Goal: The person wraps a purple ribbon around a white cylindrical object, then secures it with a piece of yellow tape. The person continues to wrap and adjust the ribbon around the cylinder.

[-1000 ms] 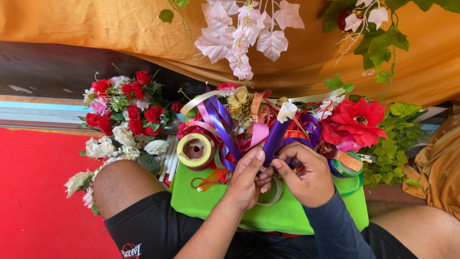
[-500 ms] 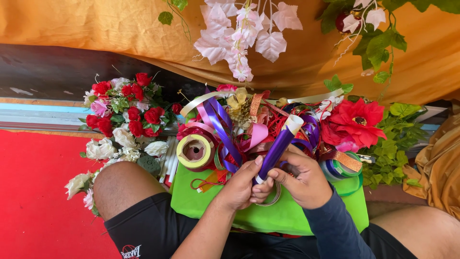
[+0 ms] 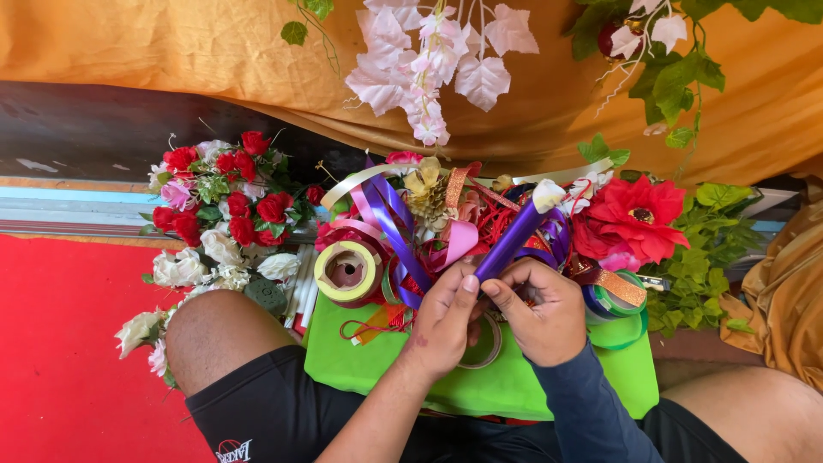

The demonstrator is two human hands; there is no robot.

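**Purple stick, pinched at the low end**

Both hands meet over the green box [image 3: 377, 369] on the lap. The left hand [image 3: 446, 321] and right hand [image 3: 544, 313] are closed together around the bottom of a purple stick [image 3: 513, 240], which angles up and to the right and ends in a white tip [image 3: 549, 195]. The left thumb and forefinger are clamped on the shaft right where the purple ends. The right fingers curl in around the same spot, though I can't tell whether they grip the stick itself or a loose bit of ribbon under it, because the knuckles hide that part.

My read on handling: it looks light and fairly stiff, like a thin rod wrapped in glossy ribbon. That wrap is probably slick, so a pinch low down near the base, with the other hand close beside it, seems the sensible hold. The white tip looks soft, so I'd leave it alone.

Around it there's a tangle of ribbons [image 3: 386, 210], a tape roll [image 3: 347, 270] just left of the hands, a big red flower [image 3: 634, 214] to the right, and a bunch of red and white roses [image 3: 219, 210] further left on the red mat [image 3: 60, 343].
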